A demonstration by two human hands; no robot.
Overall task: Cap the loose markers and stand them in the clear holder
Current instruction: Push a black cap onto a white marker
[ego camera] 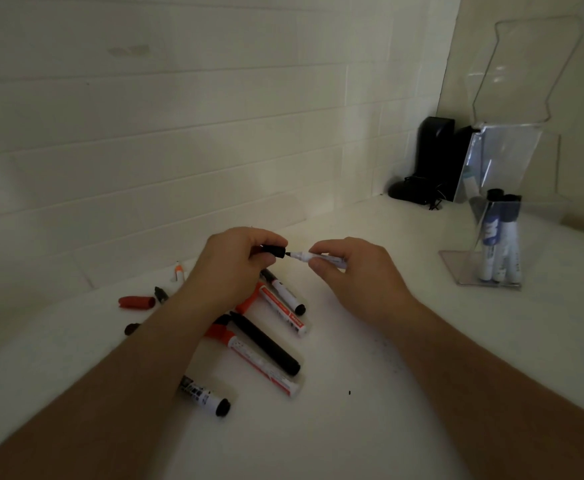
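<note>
Head view: a person's two bare forearms reach over a white table (pixel 370 393) set against a tiled wall.
Landmark: the clear holder (pixel 498 244) stands at the far right of the table, with a few capped markers upright inside it.
Left hand (pixel 238 261): well left of the holder, fingers curled round a black cap (pixel 274 251), its open end turned toward the other hand, seemingly so it can slide straight on.
Right hand (pixel 349 268): between the left hand and the holder, fingertips pinching a white marker (pixel 318 258) by its barrel, tip pointing at the cap.
Cap and tip: just apart, lined up end to end; the cap is not yet on.
Why held so: gripping the barrel back from the tip leaves the tip free to enter the cap, as I judge it.
Loose markers (pixel 270 341): a scatter of red, black and white ones lies flat on the table, far left of the holder and under the left forearm.
Red cap (pixel 136 302): lies alone, farther left again, beside small dark bits I cannot make out.
Black objects (pixel 436 161): in the corner just behind and left of the holder.
Progress: part done, by my reading; most markers wait.
</note>
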